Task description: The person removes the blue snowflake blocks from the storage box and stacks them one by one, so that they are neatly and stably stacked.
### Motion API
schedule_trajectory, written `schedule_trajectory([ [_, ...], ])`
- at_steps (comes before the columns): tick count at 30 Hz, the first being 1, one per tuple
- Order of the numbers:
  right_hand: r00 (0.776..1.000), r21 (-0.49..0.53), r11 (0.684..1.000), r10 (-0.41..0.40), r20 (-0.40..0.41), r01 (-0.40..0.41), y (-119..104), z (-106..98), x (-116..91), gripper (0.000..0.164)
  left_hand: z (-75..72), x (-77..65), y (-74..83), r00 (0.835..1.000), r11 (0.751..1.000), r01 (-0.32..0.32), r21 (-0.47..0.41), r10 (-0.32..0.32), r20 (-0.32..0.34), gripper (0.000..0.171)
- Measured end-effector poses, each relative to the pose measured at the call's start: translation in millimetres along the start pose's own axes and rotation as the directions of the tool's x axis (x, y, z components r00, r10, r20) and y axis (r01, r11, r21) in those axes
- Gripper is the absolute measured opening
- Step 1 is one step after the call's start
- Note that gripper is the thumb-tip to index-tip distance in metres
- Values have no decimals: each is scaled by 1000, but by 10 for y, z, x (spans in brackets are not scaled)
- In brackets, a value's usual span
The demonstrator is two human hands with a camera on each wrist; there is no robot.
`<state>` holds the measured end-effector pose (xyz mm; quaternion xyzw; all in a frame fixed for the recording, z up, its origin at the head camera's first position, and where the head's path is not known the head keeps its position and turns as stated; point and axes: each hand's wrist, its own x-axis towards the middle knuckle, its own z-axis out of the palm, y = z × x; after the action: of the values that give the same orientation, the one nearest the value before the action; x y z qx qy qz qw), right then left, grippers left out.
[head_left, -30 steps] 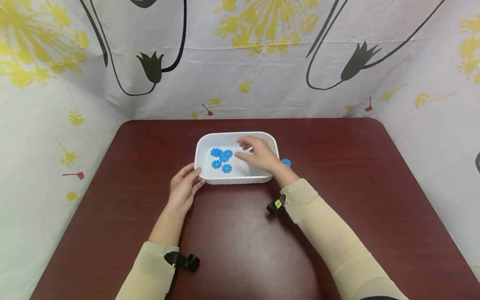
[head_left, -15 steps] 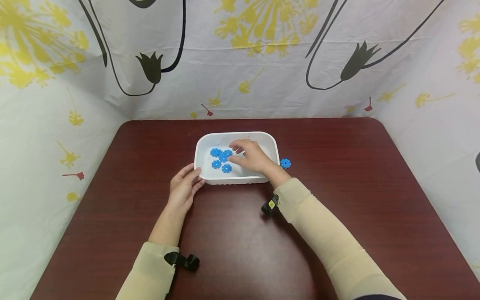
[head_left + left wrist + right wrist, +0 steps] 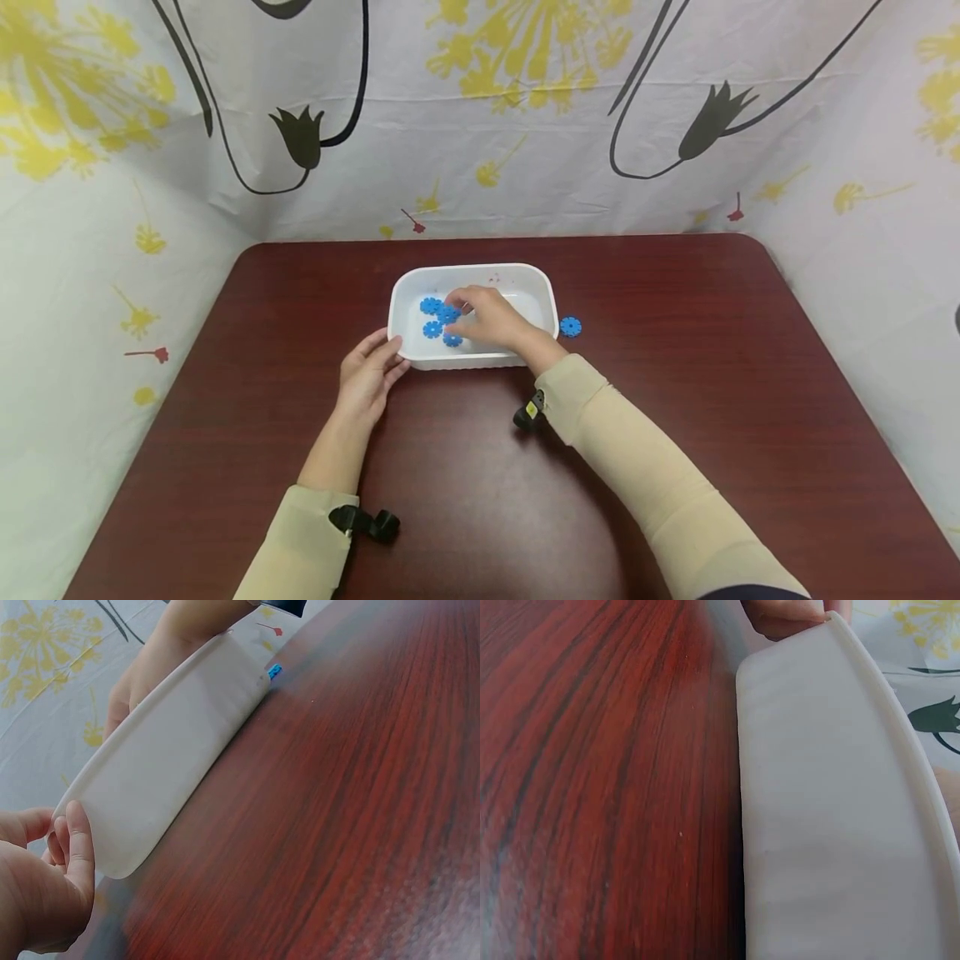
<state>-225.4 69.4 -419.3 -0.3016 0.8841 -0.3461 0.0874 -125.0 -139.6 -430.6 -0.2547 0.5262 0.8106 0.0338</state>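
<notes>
A white plastic basin (image 3: 480, 362) stands on the table with several blue notched plastic discs (image 3: 432, 330) in its left half. My left hand (image 3: 366, 379) pinches the basin's near left corner, thumb at the rim and fingers against the outer wall, as the left wrist view also shows. Inside the basin, my right hand (image 3: 491, 321) hangs over the discs with thumb and fingers spread apart. Its fingertips partly cover the right-hand discs; whether they touch any, I cannot tell. In the right wrist view the basin's wall (image 3: 825, 795) hides most of that hand.
One more blue disc (image 3: 570, 327) lies on the table, just outside the basin's right end. The dark red wooden table (image 3: 675, 400) has rounded far corners. Behind it and at both sides hangs a white patterned cloth (image 3: 525, 192).
My right hand has moved left and slightly nearer to me within the basin, to the discs, uncovering the disc outside. The left hand keeps its grip on the corner.
</notes>
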Motion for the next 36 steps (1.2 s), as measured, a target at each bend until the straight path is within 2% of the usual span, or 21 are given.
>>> schedule_trajectory([
  [10, 996, -87, 996, 35, 81, -28, -29, 84, 37, 43, -10, 1, -5, 1000, 1000, -2, -10, 2, 11, 47],
  [20, 989, -95, 995, 41, 142, -28, -20, 83, 30, 39, -25, 17, -11, 1000, 1000, -4, -14, 5, 6, 46],
  [27, 979, -118, 993, 52, 198, -29, -31, 77, 34, 31, -33, 30, -14, 1000, 1000, -4, -7, 4, 0, 46],
  [36, 977, -86, 994, 76, 197, -60, 4, 64, 17, 31, -26, 14, -13, 1000, 1000, -6, -12, 6, 4, 45],
])
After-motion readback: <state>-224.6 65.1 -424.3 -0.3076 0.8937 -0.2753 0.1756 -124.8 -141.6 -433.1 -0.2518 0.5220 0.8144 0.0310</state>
